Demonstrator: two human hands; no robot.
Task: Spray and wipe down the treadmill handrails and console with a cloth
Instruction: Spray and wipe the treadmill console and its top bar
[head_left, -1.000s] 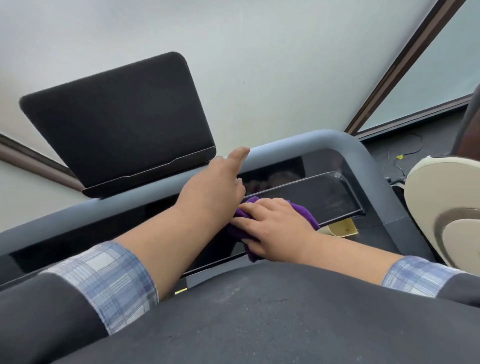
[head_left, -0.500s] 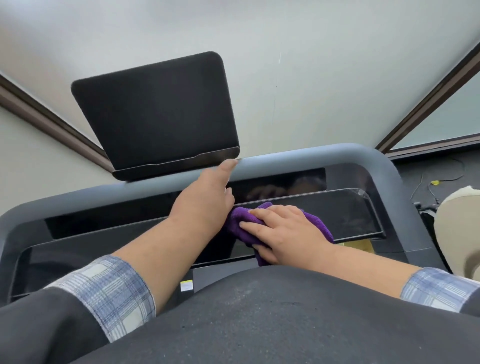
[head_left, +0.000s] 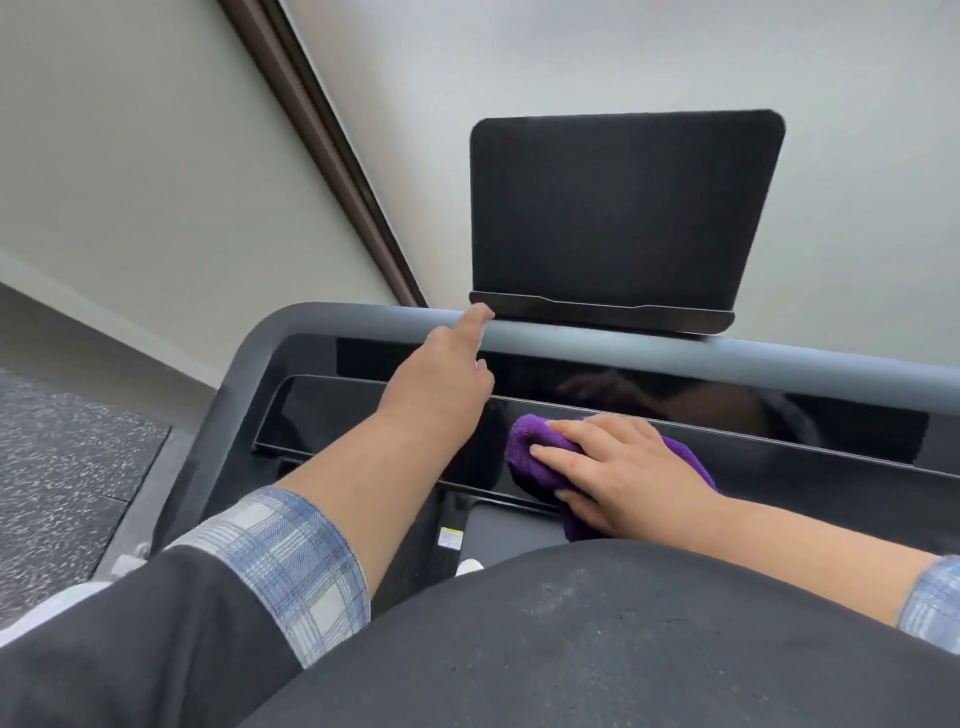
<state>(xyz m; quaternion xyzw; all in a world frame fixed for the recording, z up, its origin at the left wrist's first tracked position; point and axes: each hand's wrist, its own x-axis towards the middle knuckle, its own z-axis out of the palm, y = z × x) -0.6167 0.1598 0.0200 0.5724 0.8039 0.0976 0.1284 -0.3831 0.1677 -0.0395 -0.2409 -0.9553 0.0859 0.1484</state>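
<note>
My right hand (head_left: 623, 467) lies flat on a purple cloth (head_left: 524, 436) and presses it onto the glossy black console panel (head_left: 363, 415) of the treadmill. My left hand (head_left: 441, 379) reaches forward just left of the cloth. Its index finger points out and touches the grey handrail (head_left: 779, 358) that runs across the front of the console, and its other fingers fold under, hidden. A black screen panel (head_left: 623, 208) stands above the rail, its lower left corner at my left fingertip. No spray bottle is in view.
The grey rail bends down at the left corner (head_left: 249, 353) toward speckled dark gym flooring (head_left: 62, 457). A pale wall with a brown trim strip (head_left: 322, 156) rises behind. My dark-clothed torso fills the bottom of the view.
Both hands and the cloth have slid left along the console, from under the screen's right corner to its left corner. The view has swung left, showing the floor.
</note>
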